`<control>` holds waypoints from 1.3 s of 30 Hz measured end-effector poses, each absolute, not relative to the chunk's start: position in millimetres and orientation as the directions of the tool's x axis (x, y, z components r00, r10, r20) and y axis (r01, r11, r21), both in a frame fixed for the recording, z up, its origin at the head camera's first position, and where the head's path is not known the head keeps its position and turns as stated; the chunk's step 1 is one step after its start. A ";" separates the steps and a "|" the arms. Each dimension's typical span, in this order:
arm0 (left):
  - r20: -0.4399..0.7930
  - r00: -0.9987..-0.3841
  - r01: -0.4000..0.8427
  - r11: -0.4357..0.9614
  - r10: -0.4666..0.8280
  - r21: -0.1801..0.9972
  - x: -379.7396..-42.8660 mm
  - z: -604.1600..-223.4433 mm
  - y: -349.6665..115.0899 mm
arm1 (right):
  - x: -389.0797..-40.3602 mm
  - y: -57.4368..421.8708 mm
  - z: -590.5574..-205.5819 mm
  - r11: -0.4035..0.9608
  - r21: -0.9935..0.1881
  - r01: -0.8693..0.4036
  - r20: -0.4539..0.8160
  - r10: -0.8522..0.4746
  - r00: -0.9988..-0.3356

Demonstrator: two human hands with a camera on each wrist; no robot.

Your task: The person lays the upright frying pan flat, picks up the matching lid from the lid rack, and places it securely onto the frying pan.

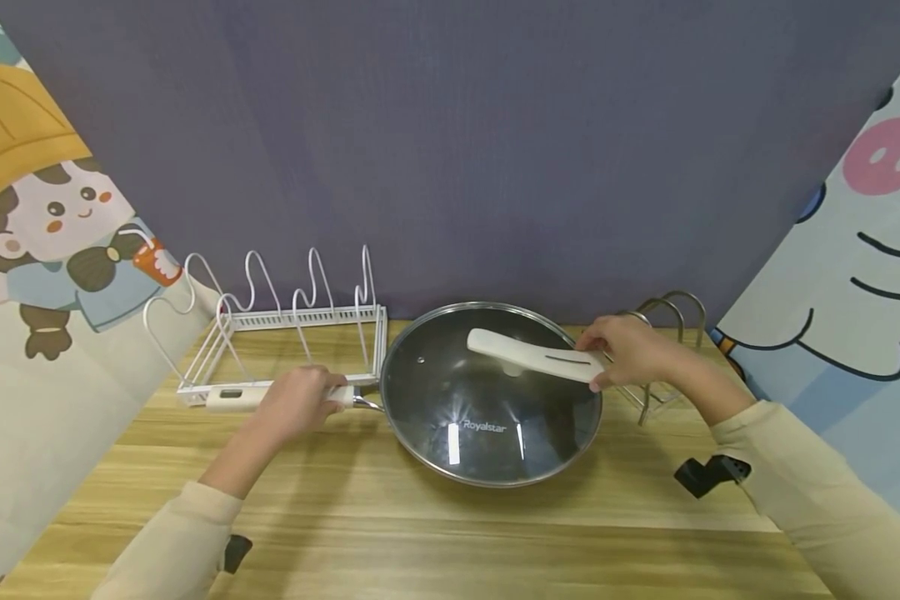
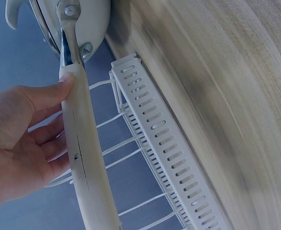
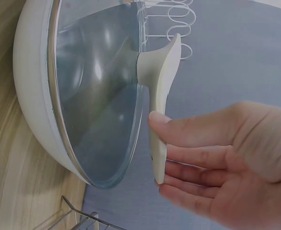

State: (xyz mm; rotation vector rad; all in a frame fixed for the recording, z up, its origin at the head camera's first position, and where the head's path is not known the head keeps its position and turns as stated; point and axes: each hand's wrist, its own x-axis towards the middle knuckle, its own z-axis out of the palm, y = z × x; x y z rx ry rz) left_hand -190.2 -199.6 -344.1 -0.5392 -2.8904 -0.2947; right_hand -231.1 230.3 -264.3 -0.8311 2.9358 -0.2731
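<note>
Wok (image 1: pixel 427 450) with glass lid (image 1: pixel 487 400) sits centre of the head frame on the wooden table (image 1: pixel 435 533), "Royalstar" printed on the glass. Left hand (image 1: pixel 296 404), left of centre, curls round the wok's long white handle (image 1: pixel 232 398); grip grasping it, thumb on top in the left wrist view (image 2: pixel 44 98), fingers wrapped under the handle (image 2: pixel 85 158). Right hand (image 1: pixel 626 350), right of centre, pinches the near end of the lid's white handle (image 1: pixel 532 354); right wrist view shows thumb pressed on one face of that handle (image 3: pixel 158 120), fingers (image 3: pixel 203 179) on the other, so grip grasping it. Lid lies seated on the wok rim, not visibly lifted.

White wire rack (image 1: pixel 285 333) stands just behind the left hand, middle left, touching or nearly touching the wok handle; cannot tell which. Same rack (image 2: pixel 164 148) runs diagonally through the left wrist view. Metal wire rack (image 1: pixel 667 333) stands behind the right hand, middle right. Small black object (image 1: pixel 708 475) lies on the table lower right, apart from the wok. Cream sleeves (image 1: pixel 802 483) cover both forearms. Purple backdrop (image 1: pixel 457 150) fills the upper frame, cartoon panels (image 1: pixel 37 208) at both sides.
</note>
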 end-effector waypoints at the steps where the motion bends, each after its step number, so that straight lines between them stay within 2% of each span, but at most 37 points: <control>1: 0.216 -0.917 0.372 0.914 0.336 0.160 -190.4 -344.1 -199.5 | -231.4 230.5 -264.4 0.835 -0.194 -0.515 -0.025 -0.529 -0.848; 23: 0.202 -0.920 0.368 0.915 0.335 0.163 -192.2 -345.3 -198.7 | -236.4 226.6 -263.9 0.842 -0.258 -0.474 -0.070 -0.506 -0.860; 39: 0.201 -0.924 0.362 0.916 0.326 0.175 -192.5 -341.4 -198.9 | -244.2 227.0 -261.6 0.850 -0.241 -0.468 -0.090 -0.500 -0.862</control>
